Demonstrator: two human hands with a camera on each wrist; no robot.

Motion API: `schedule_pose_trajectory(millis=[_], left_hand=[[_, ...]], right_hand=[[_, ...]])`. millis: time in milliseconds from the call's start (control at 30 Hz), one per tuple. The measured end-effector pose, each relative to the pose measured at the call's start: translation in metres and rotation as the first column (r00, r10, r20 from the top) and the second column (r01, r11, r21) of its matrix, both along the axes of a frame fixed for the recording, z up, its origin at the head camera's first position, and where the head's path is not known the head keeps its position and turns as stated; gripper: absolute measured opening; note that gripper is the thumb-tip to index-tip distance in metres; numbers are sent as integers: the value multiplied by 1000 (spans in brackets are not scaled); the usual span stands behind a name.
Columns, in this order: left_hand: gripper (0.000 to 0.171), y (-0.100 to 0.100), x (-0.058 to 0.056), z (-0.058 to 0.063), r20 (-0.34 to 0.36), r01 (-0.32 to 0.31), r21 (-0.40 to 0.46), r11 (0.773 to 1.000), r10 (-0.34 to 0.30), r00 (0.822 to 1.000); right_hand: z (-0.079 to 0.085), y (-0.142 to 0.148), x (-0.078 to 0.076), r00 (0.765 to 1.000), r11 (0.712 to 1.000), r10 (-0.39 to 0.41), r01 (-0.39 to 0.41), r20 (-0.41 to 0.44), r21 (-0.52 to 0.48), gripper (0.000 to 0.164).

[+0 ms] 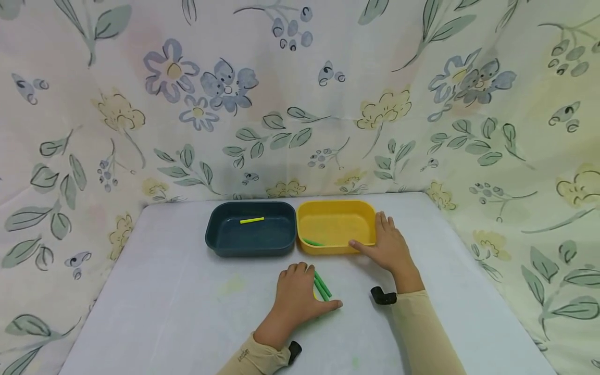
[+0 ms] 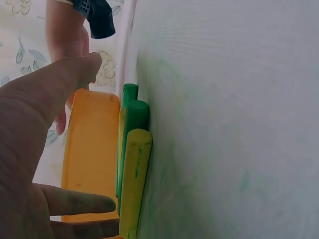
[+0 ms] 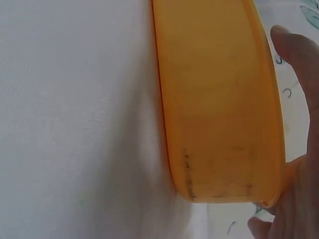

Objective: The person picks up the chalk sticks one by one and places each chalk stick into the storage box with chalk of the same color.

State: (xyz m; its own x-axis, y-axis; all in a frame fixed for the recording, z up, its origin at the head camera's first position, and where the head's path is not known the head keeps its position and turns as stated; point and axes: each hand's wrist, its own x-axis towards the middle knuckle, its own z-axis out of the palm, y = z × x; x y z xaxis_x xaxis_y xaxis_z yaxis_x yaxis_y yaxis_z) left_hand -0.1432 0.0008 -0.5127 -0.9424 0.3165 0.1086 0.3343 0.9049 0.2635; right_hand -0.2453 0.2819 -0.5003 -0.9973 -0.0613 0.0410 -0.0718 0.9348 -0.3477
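My left hand (image 1: 295,297) hovers over or touches a small group of chalk sticks on the white cloth, thumb spread wide. Beside it lie green chalk sticks (image 1: 322,286), and a yellow chalk stick (image 2: 135,181) is nearest in the left wrist view, smudged with green. Its fingers reach toward the sticks' far ends; contact is unclear. At the yellow tray's (image 3: 224,114) right end, my right hand (image 1: 391,250) rests against the corner, thumb at the front rim and fairly straight fingers along the end. Inside that tray lies one green chalk stick (image 1: 313,242).
A dark blue tray (image 1: 251,252) stands left of the yellow one, touching or nearly so, with a yellow chalk stick (image 1: 252,221) inside. White cloth (image 1: 164,302) with faint green smudges covers the table. Behind and at the sides hangs a floral curtain (image 1: 281,94).
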Motion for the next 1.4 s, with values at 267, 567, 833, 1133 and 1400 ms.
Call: schedule_pose_trajectory(millis=[267,567,833,1133,1400], left_hand=[[101,3,-2,0,7,5,-2,1000,-5,1000],[96,7,-3,-2,2,-37,5,999,37,999],[78,9,-2,-3,-42,-46,-3,999,46,998],[69,10,-2,2,-45,-49,7,999,50,998],[70,8,-2,2,-51,-45,48,998,48,998]], right_hand=[[-1,-4,-5,998,997,20,-16,58,-74,140],[-1,-5,-5,999,999,33,-33,20,21,139],[3,-6,-4,999,998,38,-39,15,59,139],[5,-5,-1,999,998,45,-45,12,46,137],[6,-6,-1,999,998,45,-45,6,47,137]])
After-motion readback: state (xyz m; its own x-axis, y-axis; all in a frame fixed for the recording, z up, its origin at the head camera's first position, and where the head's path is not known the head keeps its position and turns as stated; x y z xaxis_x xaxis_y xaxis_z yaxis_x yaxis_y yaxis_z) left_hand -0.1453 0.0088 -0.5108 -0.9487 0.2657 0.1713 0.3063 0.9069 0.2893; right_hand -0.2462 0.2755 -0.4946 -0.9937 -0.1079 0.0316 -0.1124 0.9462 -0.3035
